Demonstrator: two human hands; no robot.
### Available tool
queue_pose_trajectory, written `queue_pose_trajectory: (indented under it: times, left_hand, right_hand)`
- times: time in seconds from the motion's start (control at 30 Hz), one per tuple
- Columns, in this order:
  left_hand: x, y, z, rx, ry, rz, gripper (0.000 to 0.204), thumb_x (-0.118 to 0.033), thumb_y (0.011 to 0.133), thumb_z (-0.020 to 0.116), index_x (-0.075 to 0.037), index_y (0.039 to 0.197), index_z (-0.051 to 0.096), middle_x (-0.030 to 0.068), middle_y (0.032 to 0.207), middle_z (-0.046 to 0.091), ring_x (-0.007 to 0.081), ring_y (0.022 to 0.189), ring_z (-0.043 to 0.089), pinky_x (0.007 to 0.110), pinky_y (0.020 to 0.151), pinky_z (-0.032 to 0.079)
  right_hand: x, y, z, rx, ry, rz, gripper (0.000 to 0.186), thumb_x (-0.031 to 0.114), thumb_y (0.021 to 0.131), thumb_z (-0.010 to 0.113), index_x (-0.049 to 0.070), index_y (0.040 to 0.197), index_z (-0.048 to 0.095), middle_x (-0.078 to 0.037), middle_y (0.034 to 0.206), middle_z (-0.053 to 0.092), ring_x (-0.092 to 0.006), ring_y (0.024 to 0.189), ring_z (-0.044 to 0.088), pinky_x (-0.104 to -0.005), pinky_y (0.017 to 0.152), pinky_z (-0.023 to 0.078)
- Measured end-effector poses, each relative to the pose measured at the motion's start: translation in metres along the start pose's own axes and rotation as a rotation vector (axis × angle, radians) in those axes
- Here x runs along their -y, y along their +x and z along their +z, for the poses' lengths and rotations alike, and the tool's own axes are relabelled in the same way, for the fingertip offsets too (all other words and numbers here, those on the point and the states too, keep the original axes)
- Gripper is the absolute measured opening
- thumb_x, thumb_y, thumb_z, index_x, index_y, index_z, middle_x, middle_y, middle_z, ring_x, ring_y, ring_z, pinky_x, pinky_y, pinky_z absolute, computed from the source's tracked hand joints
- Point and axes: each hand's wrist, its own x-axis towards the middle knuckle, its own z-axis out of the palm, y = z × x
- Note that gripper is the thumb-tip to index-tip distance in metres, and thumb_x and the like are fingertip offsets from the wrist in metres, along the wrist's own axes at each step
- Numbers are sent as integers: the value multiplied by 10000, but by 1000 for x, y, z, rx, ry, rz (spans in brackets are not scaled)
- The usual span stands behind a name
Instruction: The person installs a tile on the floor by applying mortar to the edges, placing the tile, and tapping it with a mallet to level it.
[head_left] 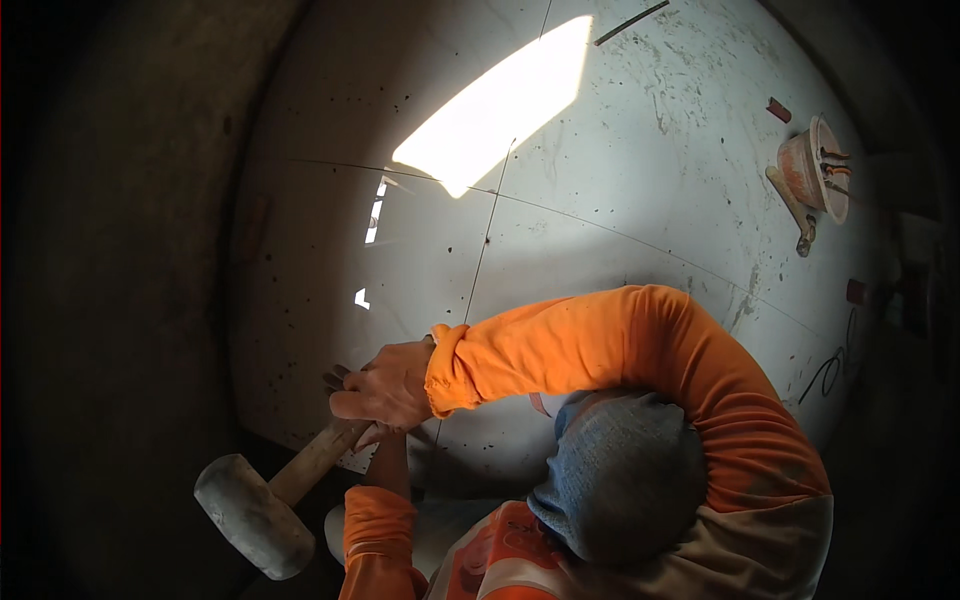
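Observation:
My right hand (385, 388) is closed around the wooden handle of a mallet (254, 516) at the lower left. The mallet's thick grey head hangs past the slab edge, over a dark area. Under my right hand, my left hand (384, 442) is mostly covered. What look like its fingertips stretch out over the pale floor slabs (600, 240), just beyond the right fist. Both arms wear orange sleeves, the right one bent in a wide arc. A rounded shape in grey-blue cloth (625, 480) fills the space inside that arc.
A reddish bucket (800, 170) holding tools stands at the far right, with a wooden-handled tool (792, 208) beside it. Small red pieces (778, 109) and a black cord (828, 375) lie nearby. At the top is a thin dark strip (632, 22). A dark wall (130, 250) borders the left.

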Motion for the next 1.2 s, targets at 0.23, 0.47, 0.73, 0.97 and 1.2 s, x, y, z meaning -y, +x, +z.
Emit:
queue_pose_trajectory:
  times: [0.23, 0.47, 0.73, 0.97, 1.2]
  left_hand:
    - [-7, 2, 4, -72, -4, 51, 743, -481, 957, 293, -16, 1508, 112, 253, 1569, 49, 465, 1438, 63, 652, 1110, 85]
    - [-12, 3, 3, -71, 54, 139, 773, -491, 954, 359, -9, 1501, 100, 297, 1536, 117, 473, 1429, 86, 652, 1106, 88]
    - [-26, 5, -4, -29, -3, 182, 727, -437, 955, 294, -3, 1505, 101, 304, 1547, 65, 495, 1428, 41, 657, 1105, 65]
    - [-1, 13, 13, 129, -76, 284, 743, -439, 941, 297, 25, 1495, 126, 316, 1540, 83, 502, 1425, 60, 667, 1099, 53]
    - [-21, 7, 0, -72, 3, 266, 761, -458, 935, 304, 31, 1492, 130, 306, 1545, 77, 491, 1430, 59, 661, 1103, 59]
  right_hand:
    - [-32, -41, 19, 50, 224, 969, 559, 577, 933, 466, 19, 966, 478, -165, 711, 616, -368, 613, 650, -448, 537, 533]
    - [-63, -55, 27, -78, 67, 601, 609, 596, 919, 483, -11, 900, 528, -169, 584, 590, -380, 537, 622, -436, 528, 523]
    - [-54, -65, 27, 41, -139, 384, 596, 600, 905, 512, 5, 874, 518, -175, 629, 608, -355, 523, 630, -408, 502, 529]
    - [-36, -25, 1, -135, 241, 850, 629, 630, 896, 497, 2, 896, 533, -173, 641, 619, -351, 537, 640, -409, 519, 538]
    - [-65, -39, -5, -463, 277, 1073, 634, 606, 928, 457, -19, 864, 540, -186, 592, 587, -371, 563, 631, -441, 540, 513]
